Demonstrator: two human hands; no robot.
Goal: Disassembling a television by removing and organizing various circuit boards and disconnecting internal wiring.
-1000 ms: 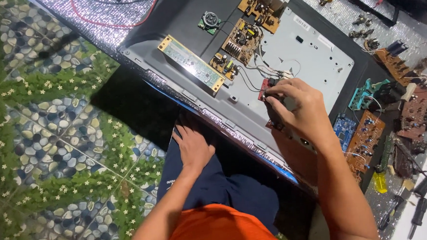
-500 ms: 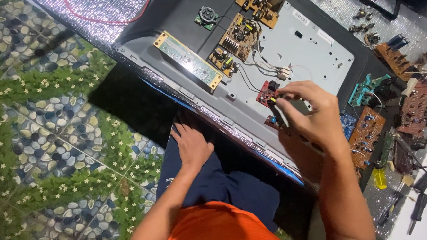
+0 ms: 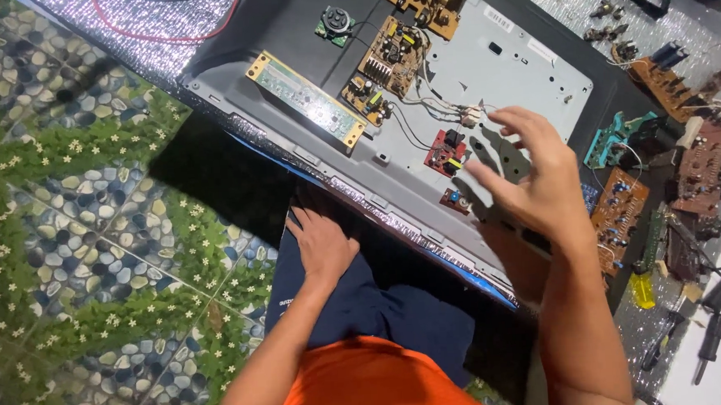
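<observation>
While you sit over the opened flat-panel chassis [image 3: 309,160], head cam looks straight down at both hands. Your right hand [image 3: 532,177] hovers above the grey metal backplate [image 3: 518,63], fingers spread and loosely curled, nothing gripped as far as the view shows; whether fingertips touch the plate, can't tell. Just left of that hand sits a small red circuit board [image 3: 444,151] w/ black parts on it, and a smaller red board [image 3: 456,199] lies just below, near the chassis edge. A white connector [image 3: 471,114] w/ thin wires sits just above the index finger. Your left hand [image 3: 323,244] rests palm-down, fingers flat, on your knee in dark blue shorts [image 3: 366,309], up against the chassis's near edge, holding nothing.

Further up the panel: a long green strip board [image 3: 306,98] runs diagonally, a brown power board [image 3: 392,54] beside it. Right of the chassis, loose boards lie on silver foil sheeting: a teal board [image 3: 616,136] and a brown board [image 3: 620,205] near your right wrist. Floor at left is pebble-and-leaf pattern tile [image 3: 74,226].
</observation>
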